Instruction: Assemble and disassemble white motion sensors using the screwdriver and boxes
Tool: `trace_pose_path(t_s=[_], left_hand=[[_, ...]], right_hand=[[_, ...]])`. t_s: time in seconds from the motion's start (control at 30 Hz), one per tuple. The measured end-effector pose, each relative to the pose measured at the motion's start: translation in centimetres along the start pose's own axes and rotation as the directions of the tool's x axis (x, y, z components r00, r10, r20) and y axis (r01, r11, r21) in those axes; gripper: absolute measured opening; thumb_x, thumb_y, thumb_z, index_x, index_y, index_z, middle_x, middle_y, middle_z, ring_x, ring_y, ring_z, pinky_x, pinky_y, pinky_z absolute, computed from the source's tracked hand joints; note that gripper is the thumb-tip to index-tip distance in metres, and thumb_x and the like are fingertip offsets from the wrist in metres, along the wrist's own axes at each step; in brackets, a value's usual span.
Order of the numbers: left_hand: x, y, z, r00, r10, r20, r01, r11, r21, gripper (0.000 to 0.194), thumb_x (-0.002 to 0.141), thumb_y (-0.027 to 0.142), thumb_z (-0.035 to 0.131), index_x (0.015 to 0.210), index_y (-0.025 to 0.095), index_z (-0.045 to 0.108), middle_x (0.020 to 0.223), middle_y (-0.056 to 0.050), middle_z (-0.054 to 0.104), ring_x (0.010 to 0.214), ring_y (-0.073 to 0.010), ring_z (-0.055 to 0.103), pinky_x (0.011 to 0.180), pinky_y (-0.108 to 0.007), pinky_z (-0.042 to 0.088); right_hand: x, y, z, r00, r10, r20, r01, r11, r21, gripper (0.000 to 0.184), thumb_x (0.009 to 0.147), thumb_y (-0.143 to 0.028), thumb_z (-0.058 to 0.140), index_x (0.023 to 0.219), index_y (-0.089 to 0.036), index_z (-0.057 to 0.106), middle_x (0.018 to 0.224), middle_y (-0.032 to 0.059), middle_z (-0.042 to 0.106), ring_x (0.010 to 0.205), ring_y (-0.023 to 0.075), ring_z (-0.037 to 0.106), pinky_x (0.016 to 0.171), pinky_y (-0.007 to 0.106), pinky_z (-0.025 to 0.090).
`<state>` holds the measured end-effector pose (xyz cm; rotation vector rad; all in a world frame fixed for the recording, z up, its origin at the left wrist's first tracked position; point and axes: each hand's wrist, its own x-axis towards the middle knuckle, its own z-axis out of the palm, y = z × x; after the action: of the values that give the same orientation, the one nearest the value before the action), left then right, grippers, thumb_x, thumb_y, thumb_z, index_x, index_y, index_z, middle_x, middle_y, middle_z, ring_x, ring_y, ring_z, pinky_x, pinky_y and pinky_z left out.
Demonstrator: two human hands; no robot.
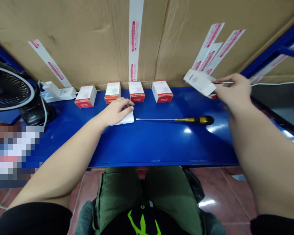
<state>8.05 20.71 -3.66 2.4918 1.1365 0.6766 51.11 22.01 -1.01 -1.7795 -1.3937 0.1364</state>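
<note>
Olive trousers (120, 195), carton (199, 83) in right hand (234, 91)

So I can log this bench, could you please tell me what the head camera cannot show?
Head view:
White item under the left hand: mostly covered by it.
White carton: partly hidden by the right hand.
Black fan: cut off by the left edge.
Lower-left object: pixelated.
Red-and-white boxes' print: too small to read.

A glossy blue counter (161, 147) carries four white cartons (85, 96) with red ends, and a fifth white carton (199, 83) shows a red edge. A screwdriver (198, 120) has a black-and-yellow handle and a silver shaft. Tan cardboard (75, 39) bears white tape (134, 36) printed in red. Below are olive-green trousers (120, 192), a black shirt (142, 223) with a neon-green mark, and reddish-brown floor tiles (222, 195).
</note>
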Motion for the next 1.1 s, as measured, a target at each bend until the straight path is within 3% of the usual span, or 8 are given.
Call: trace_pose_path(t_s=[0.1, 0.2, 0.3, 0.37, 0.47, 0.57, 0.8, 1.1], left_hand=[[0.0, -0.3, 0.2, 0.991, -0.017, -0.135, 0.019, 1.000, 0.014, 0.043, 0.108, 0.049, 0.055, 0.133, 0.018, 0.070, 0.123, -0.014, 0.077, 0.114, -0.0291, 0.074, 0.107, -0.051, 0.063], [-0.3, -0.7, -0.4, 0.918, 0.060, -0.393, -0.023, 0.995, 0.098, 0.049, 0.110, 0.056, 0.056, 0.143, 0.021, 0.062, 0.136, -0.016, 0.072, 0.128, -0.0323, 0.068, 0.116, -0.055, 0.057], [-1.0, -0.3, -1.8, 0.837, 0.183, -0.515, -0.092, 0.976, 0.198, 0.065, 0.107, 0.076, 0.055, 0.149, 0.026, 0.054, 0.150, -0.014, 0.065, 0.142, -0.0355, 0.057, 0.125, -0.062, 0.048], [-1.3, 0.4, -2.7, 0.839, 0.306, -0.451, -0.188, 0.939, 0.287, 0.082, 0.096, 0.091, 0.062, 0.148, 0.029, 0.055, 0.154, -0.011, 0.063, 0.148, -0.0388, 0.053, 0.132, -0.069, 0.038], [-1.3, 1.6, -3.1, 0.875, 0.416, -0.247, -0.325, 0.884, 0.335, 0.102, 0.080, 0.102, 0.072, 0.152, 0.032, 0.058, 0.165, -0.012, 0.060, 0.151, -0.0434, 0.053, 0.135, -0.072, 0.033], [-0.8, 2.0, -2.6, 0.901, 0.411, -0.142, -0.359, 0.887, 0.289, 0.098, 0.086, 0.093, 0.074, 0.158, 0.030, 0.057, 0.164, -0.014, 0.063, 0.154, -0.0436, 0.056, 0.133, -0.066, 0.038], [-0.6, 1.6, -1.6, 0.895, 0.421, -0.147, -0.358, 0.875, 0.327, 0.075, 0.102, 0.077, 0.067, 0.158, 0.026, 0.065, 0.137, -0.014, 0.077, 0.125, -0.0339, 0.072, 0.107, -0.047, 0.050], [-0.8, 1.5, -1.2, 0.866, 0.425, -0.264, -0.267, 0.839, 0.474, 0.079, 0.102, 0.082, 0.064, 0.162, 0.032, 0.064, 0.128, -0.014, 0.074, 0.112, -0.0326, 0.063, 0.103, -0.049, 0.044]], right_hand=[[-0.9, -2.1, -0.6, 0.974, 0.136, -0.183, -0.095, 0.972, 0.216, 0.032, 0.082, -0.017, 0.072, 0.113, -0.019, 0.068, 0.088, 0.0088, 0.072, 0.071, 0.0207, 0.065, 0.065, 0.039, 0.053], [-3.0, -5.5, -0.7, 0.988, -0.147, -0.056, 0.157, 0.951, 0.265, 0.030, 0.083, -0.018, 0.072, 0.113, -0.018, 0.076, 0.100, 0.0132, 0.080, 0.083, 0.0233, 0.073, 0.078, 0.042, 0.061], [-5.7, -8.8, 0.2, 0.890, -0.425, 0.163, 0.376, 0.889, 0.262, 0.033, 0.084, -0.018, 0.066, 0.112, -0.019, 0.083, 0.114, 0.0127, 0.085, 0.096, 0.0279, 0.079, 0.083, 0.044, 0.063], [-7.4, -10.6, 1.3, 0.761, -0.592, 0.266, 0.545, 0.805, 0.233, 0.035, 0.086, -0.013, 0.062, 0.110, -0.022, 0.087, 0.115, 0.0110, 0.086, 0.097, 0.0281, 0.077, 0.081, 0.043, 0.063], [-9.5, -12.5, 3.0, 0.628, -0.753, 0.196, 0.711, 0.658, 0.250, 0.038, 0.094, -0.013, 0.058, 0.112, -0.029, 0.087, 0.103, 0.0075, 0.082, 0.092, 0.0263, 0.074, 0.086, 0.046, 0.062], [-10.9, -13.0, 4.8, 0.626, -0.772, 0.109, 0.716, 0.625, 0.311, 0.035, 0.104, -0.018, 0.053, 0.113, -0.032, 0.084, 0.105, 0.0072, 0.078, 0.097, 0.0268, 0.073, 0.091, 0.047, 0.061], [-10.9, -10.8, 8.2, 0.748, -0.663, 0.004, 0.523, 0.594, 0.611, 0.014, 0.109, -0.033, 0.060, 0.117, -0.029, 0.072, 0.107, 0.0055, 0.070, 0.099, 0.0233, 0.073, 0.090, 0.043, 0.065], [-10.5, -9.6, 8.2, 0.507, -0.861, -0.040, 0.736, 0.408, 0.540, 0.052, 0.104, -0.051, 0.075, 0.151, -0.031, 0.069, 0.139, 0.0117, 0.071, 0.133, 0.0332, 0.068, 0.123, 0.061, 0.055]])
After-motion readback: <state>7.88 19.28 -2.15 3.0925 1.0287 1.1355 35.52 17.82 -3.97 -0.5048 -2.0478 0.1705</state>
